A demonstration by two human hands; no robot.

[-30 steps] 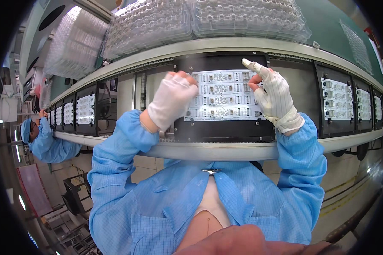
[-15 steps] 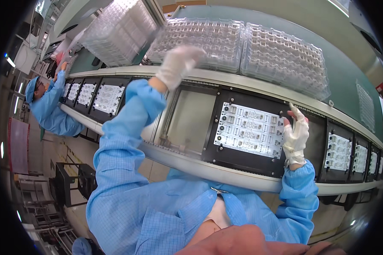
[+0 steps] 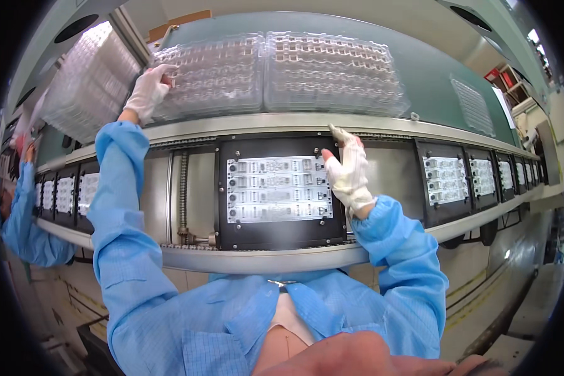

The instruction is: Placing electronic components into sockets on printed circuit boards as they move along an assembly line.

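Note:
My left hand (image 3: 149, 93), in a white glove with bare fingertips showing, is at the left end of a clear plastic tray stack (image 3: 213, 81). Its fingers curl together over the tray's pockets; whatever is between them is too small to make out. Beside the right edge of a black carrier plate (image 3: 282, 235) is my right hand (image 3: 349, 175), gloved too, its fingers apart and nothing visible in them. Four-sided white circuit board strips (image 3: 279, 182), several in a row, lie on that plate, held by small black posts.
A second tray stack (image 3: 332, 75) stands to the right, a taller stack (image 3: 91, 81) at far left. A single clear tray (image 3: 473, 106) lies on the green bench. Further loaded carriers (image 3: 445, 182) line the conveyor rail (image 3: 263, 258). A co-worker in blue (image 3: 37, 213) is at left.
My left hand has moved from above the conveyor out to the tray stack's left end. My right hand stays by the carrier's right edge. The view has swung to the right.

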